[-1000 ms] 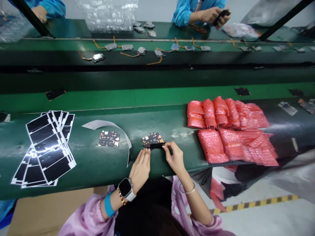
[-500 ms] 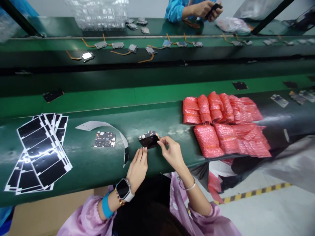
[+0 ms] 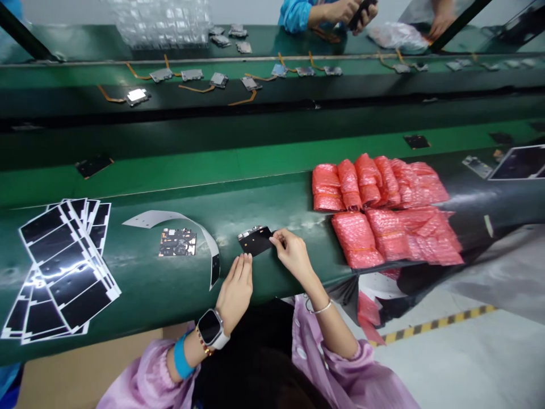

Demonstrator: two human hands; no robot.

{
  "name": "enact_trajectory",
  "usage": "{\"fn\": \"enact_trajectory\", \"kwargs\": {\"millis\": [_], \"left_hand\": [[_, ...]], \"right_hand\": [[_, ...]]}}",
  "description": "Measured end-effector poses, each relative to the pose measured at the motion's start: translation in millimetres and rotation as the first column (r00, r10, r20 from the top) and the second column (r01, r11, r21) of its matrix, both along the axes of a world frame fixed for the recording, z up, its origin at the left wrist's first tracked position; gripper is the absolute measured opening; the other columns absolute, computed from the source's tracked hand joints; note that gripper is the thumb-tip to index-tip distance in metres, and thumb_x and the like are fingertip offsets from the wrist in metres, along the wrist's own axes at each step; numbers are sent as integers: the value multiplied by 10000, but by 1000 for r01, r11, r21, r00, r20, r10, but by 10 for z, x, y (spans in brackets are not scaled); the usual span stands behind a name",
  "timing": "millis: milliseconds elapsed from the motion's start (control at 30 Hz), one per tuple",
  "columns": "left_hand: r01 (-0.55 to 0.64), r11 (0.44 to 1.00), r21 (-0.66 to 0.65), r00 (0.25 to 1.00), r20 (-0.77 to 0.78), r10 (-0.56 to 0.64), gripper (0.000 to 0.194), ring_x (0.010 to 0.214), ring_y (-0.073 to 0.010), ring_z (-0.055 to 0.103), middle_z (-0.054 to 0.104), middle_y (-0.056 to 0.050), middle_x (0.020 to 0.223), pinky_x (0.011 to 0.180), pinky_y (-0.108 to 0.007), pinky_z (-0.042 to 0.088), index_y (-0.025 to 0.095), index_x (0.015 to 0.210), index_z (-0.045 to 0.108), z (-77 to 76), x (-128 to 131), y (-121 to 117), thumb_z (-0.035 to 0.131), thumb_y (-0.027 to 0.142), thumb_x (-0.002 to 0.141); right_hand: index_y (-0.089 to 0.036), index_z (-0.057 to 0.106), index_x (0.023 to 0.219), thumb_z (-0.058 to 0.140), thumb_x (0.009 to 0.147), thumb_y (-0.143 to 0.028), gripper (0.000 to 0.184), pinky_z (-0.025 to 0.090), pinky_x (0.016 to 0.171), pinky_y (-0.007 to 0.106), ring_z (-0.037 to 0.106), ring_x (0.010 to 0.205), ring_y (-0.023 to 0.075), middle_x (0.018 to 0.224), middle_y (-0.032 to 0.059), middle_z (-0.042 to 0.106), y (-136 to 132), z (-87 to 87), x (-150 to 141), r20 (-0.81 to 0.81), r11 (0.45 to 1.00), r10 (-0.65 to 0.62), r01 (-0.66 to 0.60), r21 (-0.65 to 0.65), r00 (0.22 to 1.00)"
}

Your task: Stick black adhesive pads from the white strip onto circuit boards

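My right hand (image 3: 292, 255) pinches a small circuit board (image 3: 254, 241) at its right edge, its fingertips on the black film (image 3: 258, 243) that covers most of the board. Only a thin strip of components shows along the far edge. My left hand (image 3: 235, 293) lies open on the green belt just short of the board, with nothing in it. To the left lies a second, uncovered patterned board (image 3: 177, 242). A curved white liner strip (image 3: 170, 218) arcs around that board.
Black film sheets on white liners (image 3: 59, 267) fan out at the left. Red bubble bags (image 3: 383, 213) are piled to the right. On the far belt sit grey modules with orange flex cables (image 3: 191, 75). A co-worker's hands (image 3: 361, 14) hold a dark item at the top.
The black film has gone from a strip along the board's near edge to covering most of it. My left hand has let go and moved back. The view has drifted slightly.
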State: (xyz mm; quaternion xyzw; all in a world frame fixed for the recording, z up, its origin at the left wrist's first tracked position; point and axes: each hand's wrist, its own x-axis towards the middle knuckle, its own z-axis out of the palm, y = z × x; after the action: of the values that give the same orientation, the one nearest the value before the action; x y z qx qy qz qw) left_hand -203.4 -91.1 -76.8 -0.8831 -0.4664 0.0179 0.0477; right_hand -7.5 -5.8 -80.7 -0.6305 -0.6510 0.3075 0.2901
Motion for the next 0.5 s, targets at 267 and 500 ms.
{"fn": "enact_trajectory", "kwargs": {"millis": [267, 500], "left_hand": [[3, 1000, -10, 1000, 15, -3, 664, 1371, -316, 546, 557, -275, 1456, 1184, -435, 448, -122, 1461, 407, -12, 5, 0, 393, -51, 802], [-2, 1000, -23, 999, 41, 3, 787, 1382, -297, 536, 557, -268, 1460, 1190, -435, 441, -90, 1564, 120, -15, -5, 1, 367, -54, 817]], "right_hand": [[-224, 579, 831, 537, 925, -260, 109, 440, 675, 282, 656, 678, 206, 771, 33, 689, -39, 0, -15, 45, 999, 2, -3, 37, 999], [-224, 561, 855, 490, 971, -253, 139, 475, 733, 295, 661, 750, 217, 816, 56, 678, -79, -73, -23, 73, 994, 9, -17, 110, 997]]}}
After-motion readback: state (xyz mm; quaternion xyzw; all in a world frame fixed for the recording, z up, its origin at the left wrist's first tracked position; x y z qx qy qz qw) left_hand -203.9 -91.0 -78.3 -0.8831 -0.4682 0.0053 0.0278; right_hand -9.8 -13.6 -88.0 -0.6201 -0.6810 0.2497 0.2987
